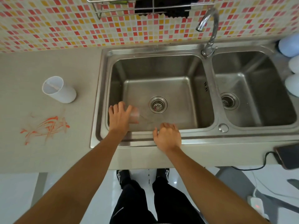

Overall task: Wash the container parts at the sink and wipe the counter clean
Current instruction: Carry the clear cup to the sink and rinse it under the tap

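Observation:
My left hand (pixel 119 118) reaches into the left basin of the steel sink (pixel 103 88) and holds a small clear container part (pixel 134 116) against its palm. Over the front rim of the same basin, my right hand (pixel 167 137) hovers with loosely curled fingers and holds nothing. A white cylindrical container (pixel 59 89) lies tilted on the grey counter (pixel 48 62), left of the sink. In front of it the counter carries an orange smear (pixel 45 129).
A chrome faucet (pixel 210 29) stands between the two basins, spout toward the left one. A wire rack with a dark cloth (pixel 161 6) hangs on the tiled wall. White and blue rounded items (pixel 291 65) sit at the right edge. A phone (pixel 288 156) with cable lies front right.

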A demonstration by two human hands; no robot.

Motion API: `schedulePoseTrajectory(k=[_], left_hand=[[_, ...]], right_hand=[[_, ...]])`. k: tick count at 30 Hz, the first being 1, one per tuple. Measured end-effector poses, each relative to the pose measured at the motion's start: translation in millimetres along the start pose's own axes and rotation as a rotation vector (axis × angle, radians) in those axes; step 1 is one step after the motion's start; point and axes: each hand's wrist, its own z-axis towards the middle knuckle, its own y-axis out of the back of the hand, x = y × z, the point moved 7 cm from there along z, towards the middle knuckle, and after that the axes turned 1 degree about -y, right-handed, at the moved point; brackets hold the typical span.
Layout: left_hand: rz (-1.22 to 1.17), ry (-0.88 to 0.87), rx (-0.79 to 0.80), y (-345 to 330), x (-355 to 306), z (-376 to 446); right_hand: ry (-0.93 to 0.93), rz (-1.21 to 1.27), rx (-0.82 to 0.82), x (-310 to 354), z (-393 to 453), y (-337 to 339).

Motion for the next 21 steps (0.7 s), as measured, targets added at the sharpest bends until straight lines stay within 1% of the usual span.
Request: schedulePoseTrajectory(k=[4, 6, 8, 11, 13, 15, 17, 19, 21], left_hand=[[0.143, -0.061, 0.023, 6.0, -4.8, 0.8], [0.234, -0.080, -0.006, 9.2, -5.6, 1.8], [0.261, -0.077, -0.028, 11.9, -5.2, 3.9], [0.242, -0.073, -0.051, 13.1, -0.9, 7.2], [0.146, -0.033, -0.061, 13.2, 6.3, 9.2], [-0.023, 0.045, -0.088, 12.8, 15.3, 9.3], [-0.205, 0.119, -0.081, 14.1, 22.4, 5.1], [-0.323, 0.104, -0.044, 13.1, 20.8, 2.0], [-0.400, 0.043, -0.014, 14.5, 14.0, 0.7]], right_hand=[[0.010, 0.014, -0.018, -0.9, 0.0, 0.5], [0.005, 0.015, -0.016, -1.1, 0.2, 0.0], [0.006, 0.025, -0.028, -1.0, 0.5, 0.6], [0.012, 0.011, -0.030, -1.2, 0.9, -1.5], [-0.001, -0.008, -0.017, -1.7, 1.1, -3.5], [-0.007, -0.026, 0.011, -2.4, 0.7, -5.8], [-0.008, -0.019, 0.049, -3.4, -0.2, -6.6], [-0.021, 0.028, 0.087, -4.6, 0.7, -3.8], [-0.051, 0.107, 0.084, -8.2, 1.9, 3.2]])
